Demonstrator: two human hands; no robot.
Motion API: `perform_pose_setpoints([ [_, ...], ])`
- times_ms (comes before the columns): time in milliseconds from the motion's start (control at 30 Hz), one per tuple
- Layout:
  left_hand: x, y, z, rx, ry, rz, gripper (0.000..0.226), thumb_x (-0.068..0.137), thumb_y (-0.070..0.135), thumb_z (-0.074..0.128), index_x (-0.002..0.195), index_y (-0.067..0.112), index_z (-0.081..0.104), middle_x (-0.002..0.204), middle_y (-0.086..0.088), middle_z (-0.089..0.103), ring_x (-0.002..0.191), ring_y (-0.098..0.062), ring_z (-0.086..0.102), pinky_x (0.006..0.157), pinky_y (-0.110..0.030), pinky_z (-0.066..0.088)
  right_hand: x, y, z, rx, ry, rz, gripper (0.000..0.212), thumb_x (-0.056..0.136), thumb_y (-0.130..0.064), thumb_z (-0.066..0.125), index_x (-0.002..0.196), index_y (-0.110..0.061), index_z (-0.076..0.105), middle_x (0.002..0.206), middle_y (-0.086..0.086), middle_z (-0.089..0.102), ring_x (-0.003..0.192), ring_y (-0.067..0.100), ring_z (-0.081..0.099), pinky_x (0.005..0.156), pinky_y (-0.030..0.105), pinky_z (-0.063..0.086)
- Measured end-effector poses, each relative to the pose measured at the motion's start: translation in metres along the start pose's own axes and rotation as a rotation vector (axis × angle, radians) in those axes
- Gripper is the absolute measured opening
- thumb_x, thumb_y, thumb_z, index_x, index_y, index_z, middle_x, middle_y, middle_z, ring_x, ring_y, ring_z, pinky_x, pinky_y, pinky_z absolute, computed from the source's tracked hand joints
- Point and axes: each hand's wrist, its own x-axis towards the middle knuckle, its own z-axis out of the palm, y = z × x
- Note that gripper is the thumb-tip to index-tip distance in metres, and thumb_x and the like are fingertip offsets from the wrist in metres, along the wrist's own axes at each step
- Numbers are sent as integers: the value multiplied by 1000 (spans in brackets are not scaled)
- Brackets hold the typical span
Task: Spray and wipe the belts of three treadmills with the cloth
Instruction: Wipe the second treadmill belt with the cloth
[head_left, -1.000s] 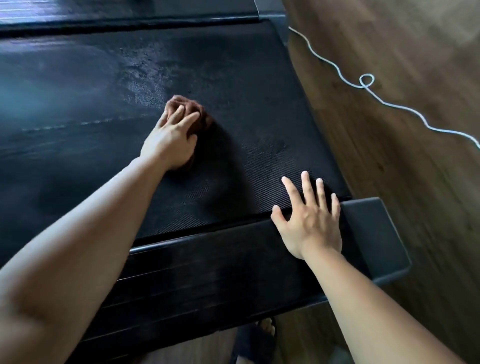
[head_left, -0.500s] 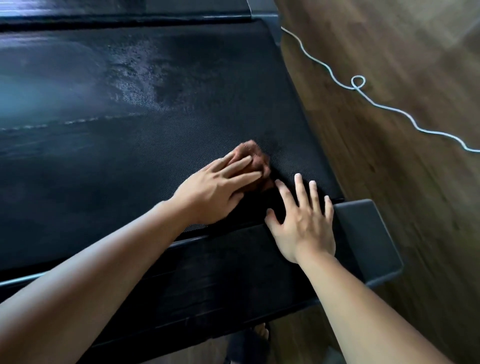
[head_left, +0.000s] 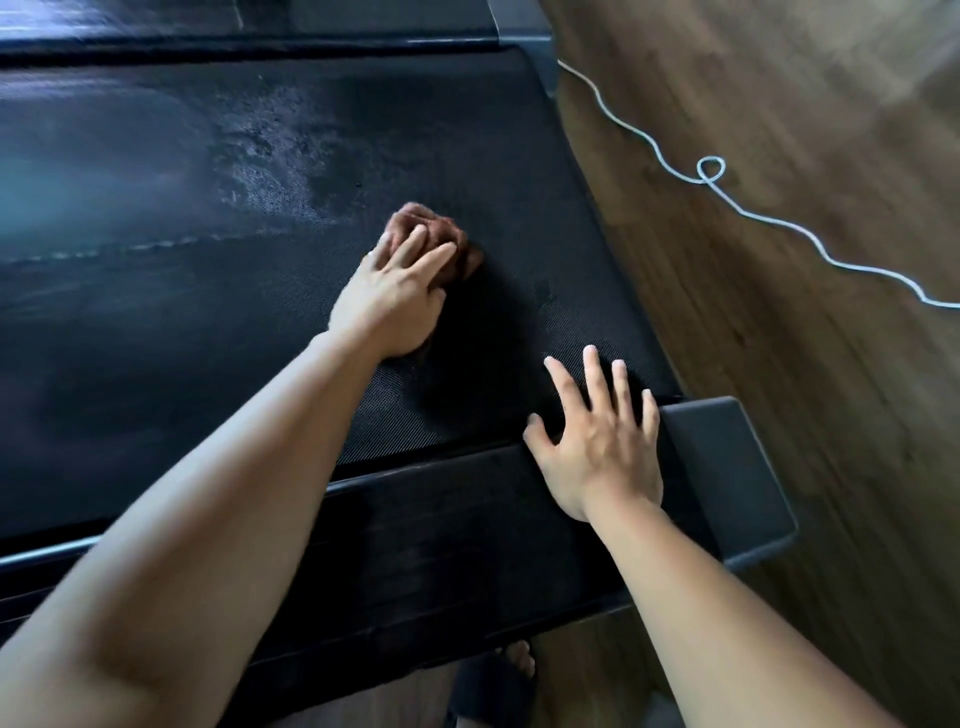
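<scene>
A black treadmill belt (head_left: 208, 322) fills most of the view, with a wet, speckled patch of spray (head_left: 270, 156) in its far middle. My left hand (head_left: 395, 291) presses a bunched brown cloth (head_left: 441, 236) flat onto the belt right of centre, fingers laid straight over it. My right hand (head_left: 597, 441) rests spread and flat at the belt's near right corner, partly on the black end cover (head_left: 415, 545). No spray bottle shows.
Wood floor (head_left: 805, 364) lies right of the treadmill, with a thin white cord (head_left: 706, 176) looping across it. The grey end cap (head_left: 727, 467) juts out at the right. A foot in a dark sandal (head_left: 498, 680) stands below the treadmill's end.
My left hand slid the cloth toward me and the right corner, then pushed it away again up the belt. My right hand stayed planted at the near corner.
</scene>
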Motion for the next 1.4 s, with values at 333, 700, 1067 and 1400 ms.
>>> perform_pose_setpoints([
  [333,-83,22,15,27,-73,349,61,94,44,38,154,29,41,164,-8,29,156,-28,12,126,-44,17,1,1,-4,-1,-15,-1,66,93,-63,32,153,-45,13,167,-2,1,153,26,0,122,53,5],
  [700,-66,-13,-15,56,-56,-33,65,101,35,50,158,43,19,170,-4,3,156,-27,-6,127,-39,1,-4,17,-12,133,-45,-59,64,99,-55,36,156,-32,21,167,2,6,153,23,-2,123,44,-3],
  [1067,-42,124,33,20,-136,378,57,92,68,33,139,45,54,155,2,45,145,-28,37,116,-49,35,-34,90,-19,-42,-87,176,83,90,-71,2,158,-25,-7,166,8,-13,152,30,-11,122,53,-4],
  [1400,-54,26,30,51,44,387,51,94,50,45,143,39,52,158,-6,43,146,-33,39,116,-54,34,-33,94,-9,-90,-23,163,83,90,-74,-4,158,-26,-5,166,7,-10,153,31,-5,122,55,0],
])
